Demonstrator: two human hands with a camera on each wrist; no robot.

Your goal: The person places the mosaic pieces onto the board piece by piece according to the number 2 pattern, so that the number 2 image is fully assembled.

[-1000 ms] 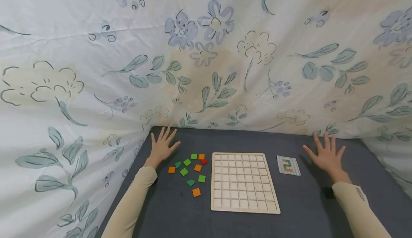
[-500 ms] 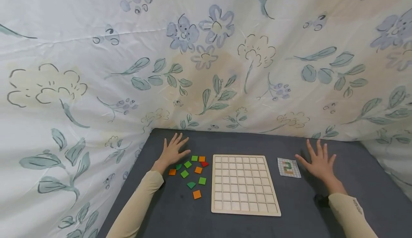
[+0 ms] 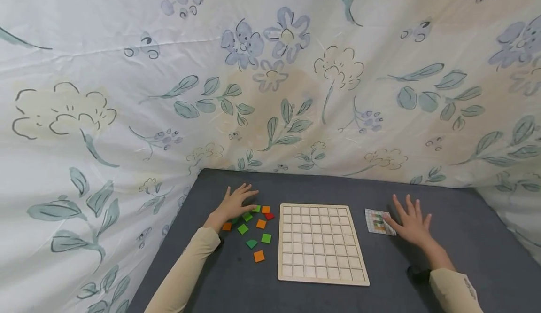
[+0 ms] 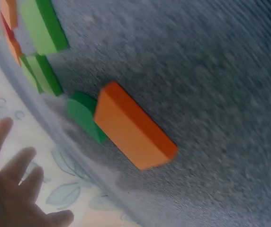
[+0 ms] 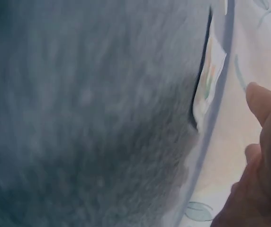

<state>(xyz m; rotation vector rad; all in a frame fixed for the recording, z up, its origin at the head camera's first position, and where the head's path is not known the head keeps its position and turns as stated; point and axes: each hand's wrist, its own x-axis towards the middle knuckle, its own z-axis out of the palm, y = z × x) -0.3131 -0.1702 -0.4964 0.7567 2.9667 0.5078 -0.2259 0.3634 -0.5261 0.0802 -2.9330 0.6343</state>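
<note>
Our left hand (image 3: 233, 205) has just moved inward over the coloured blocks (image 3: 243, 229) on the counter (image 3: 228, 280), left of the grid board (image 3: 314, 242); our right hand (image 3: 413, 224) has neared the patterned card (image 3: 375, 222). Both hold nothing, fingers spread, with blocks and card within reach.

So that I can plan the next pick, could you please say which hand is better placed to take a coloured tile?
Probably the left hand: it is close to the loose tiles, whereas the right hand is by the patterned card, with the board between it and the tiles.
</note>
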